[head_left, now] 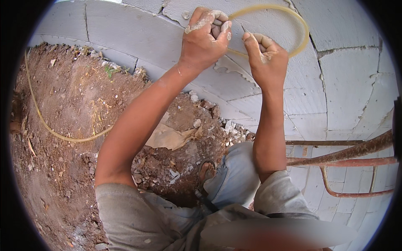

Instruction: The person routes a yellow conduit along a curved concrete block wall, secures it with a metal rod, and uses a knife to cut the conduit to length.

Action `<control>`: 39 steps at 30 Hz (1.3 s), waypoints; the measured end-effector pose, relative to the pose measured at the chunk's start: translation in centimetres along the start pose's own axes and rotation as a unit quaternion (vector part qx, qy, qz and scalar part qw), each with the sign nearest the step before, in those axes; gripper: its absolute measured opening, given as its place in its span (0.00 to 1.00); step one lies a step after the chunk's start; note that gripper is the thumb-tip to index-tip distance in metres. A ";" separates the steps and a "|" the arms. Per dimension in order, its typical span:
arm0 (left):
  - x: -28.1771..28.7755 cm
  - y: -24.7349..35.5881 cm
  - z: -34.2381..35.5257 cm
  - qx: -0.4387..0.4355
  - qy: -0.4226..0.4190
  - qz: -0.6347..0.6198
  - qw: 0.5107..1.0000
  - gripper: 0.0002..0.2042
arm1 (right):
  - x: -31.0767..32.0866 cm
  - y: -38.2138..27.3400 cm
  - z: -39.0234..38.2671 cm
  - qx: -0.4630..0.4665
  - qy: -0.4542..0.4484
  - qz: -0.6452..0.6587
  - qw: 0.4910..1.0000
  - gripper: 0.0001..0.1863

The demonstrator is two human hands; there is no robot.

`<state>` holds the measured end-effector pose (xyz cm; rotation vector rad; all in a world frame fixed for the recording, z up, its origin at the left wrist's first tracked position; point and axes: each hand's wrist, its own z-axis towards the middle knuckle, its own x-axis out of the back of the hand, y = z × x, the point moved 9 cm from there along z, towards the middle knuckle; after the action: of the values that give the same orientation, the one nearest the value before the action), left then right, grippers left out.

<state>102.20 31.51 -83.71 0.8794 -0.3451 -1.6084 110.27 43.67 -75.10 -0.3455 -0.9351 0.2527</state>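
My left hand [207,37] is raised against the block wall, fingers curled closed, with whitish dried paste on the knuckles. It grips a translucent yellow hose [307,31] where the hose meets the fingers. From there the hose bends in a wide loop to the right and passes behind my right hand [269,56]. That hand is closed just right of the left one, thumb and forefinger pinched together. A thin dark line shows above its fingertips; whether it is a held object or a mark on the wall is unclear.
Pale grey blocks with mortar joints form the wall [351,90]. Rusty metal bars [356,161] stand at the right. Reddish, rubble-strewn soil [71,104] lies at the left, crossed by a length of yellow hose [75,139]. A torn brown paper piece [169,137] lies near my foot.
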 end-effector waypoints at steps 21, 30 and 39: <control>-0.1 0.6 -0.1 -0.033 0.004 0.015 0.999 0.06 | -2.1 -0.7 0.3 0.038 0.025 0.009 0.999 0.14; -0.1 0.4 0.1 -0.017 -0.021 0.029 0.999 0.08 | -1.2 1.0 -1.2 0.021 0.020 -0.053 0.998 0.14; -0.3 0.6 0.0 0.012 -0.038 0.031 0.999 0.07 | 6.1 2.9 -2.8 0.051 0.230 0.051 0.971 0.13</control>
<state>102.63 31.64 -83.20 0.8193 -0.4410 -1.5855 115.87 47.99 -73.26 -0.3386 -0.4461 0.2980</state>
